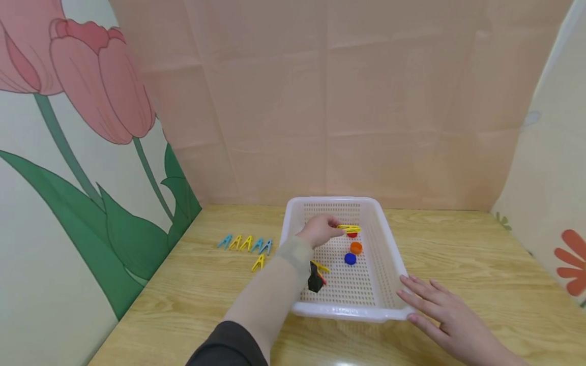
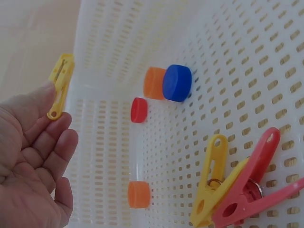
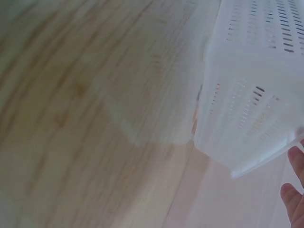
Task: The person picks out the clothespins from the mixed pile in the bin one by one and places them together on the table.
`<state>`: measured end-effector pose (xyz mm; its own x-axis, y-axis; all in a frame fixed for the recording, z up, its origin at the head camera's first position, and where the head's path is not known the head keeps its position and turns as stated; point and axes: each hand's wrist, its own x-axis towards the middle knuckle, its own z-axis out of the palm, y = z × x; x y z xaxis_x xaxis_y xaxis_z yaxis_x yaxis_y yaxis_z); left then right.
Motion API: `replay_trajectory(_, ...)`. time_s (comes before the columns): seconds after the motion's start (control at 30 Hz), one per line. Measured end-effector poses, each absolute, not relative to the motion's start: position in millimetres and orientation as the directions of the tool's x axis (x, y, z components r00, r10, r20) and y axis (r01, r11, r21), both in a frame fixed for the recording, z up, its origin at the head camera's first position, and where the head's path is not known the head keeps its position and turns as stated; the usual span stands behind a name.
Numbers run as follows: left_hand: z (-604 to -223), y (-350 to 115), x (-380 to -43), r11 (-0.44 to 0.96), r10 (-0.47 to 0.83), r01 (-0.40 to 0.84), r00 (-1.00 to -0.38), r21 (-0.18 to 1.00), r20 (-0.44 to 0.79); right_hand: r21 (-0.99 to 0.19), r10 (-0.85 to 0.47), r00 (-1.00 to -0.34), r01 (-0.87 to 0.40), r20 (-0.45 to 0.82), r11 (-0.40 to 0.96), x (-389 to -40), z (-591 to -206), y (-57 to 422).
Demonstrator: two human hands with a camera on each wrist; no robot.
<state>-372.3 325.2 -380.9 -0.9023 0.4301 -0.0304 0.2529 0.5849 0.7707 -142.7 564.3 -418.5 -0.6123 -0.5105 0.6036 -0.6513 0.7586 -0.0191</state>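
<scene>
My left hand (image 1: 319,231) is over the white perforated basket (image 1: 339,312), pinching a yellow clothespin (image 2: 61,85) between thumb and fingertips. Below it, on the basket floor, lie a red bottle cap (image 2: 138,110), an orange cap (image 1: 356,247) and a blue cap (image 1: 350,258); another orange cap (image 2: 138,194) shows in the left wrist view. A second yellow clothespin (image 2: 209,190) and a red clothespin (image 2: 247,190) lie together in the basket, partly hidden by the wrist in the head view. My right hand (image 1: 441,317) rests with straight fingers on the basket's near right corner.
Left of the basket, several blue and yellow clothespins stand in a row on the wooden table (image 1: 183,295), among them a blue clothespin (image 1: 225,241). A lone yellow clothespin (image 1: 258,263) lies nearer. A pinkish sheet (image 1: 320,101) hangs behind the table, with flower-printed panels at both sides.
</scene>
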Motion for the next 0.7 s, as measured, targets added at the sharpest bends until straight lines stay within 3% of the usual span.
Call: replay_trajectory(0.7,-345.4,286.8,-359.1,0.439,0.531,0.290,-0.847,0.850,0.016,-0.001,-0.513,-0.604,-0.648,0.610,0.761,-139.6,-414.9,564.0)
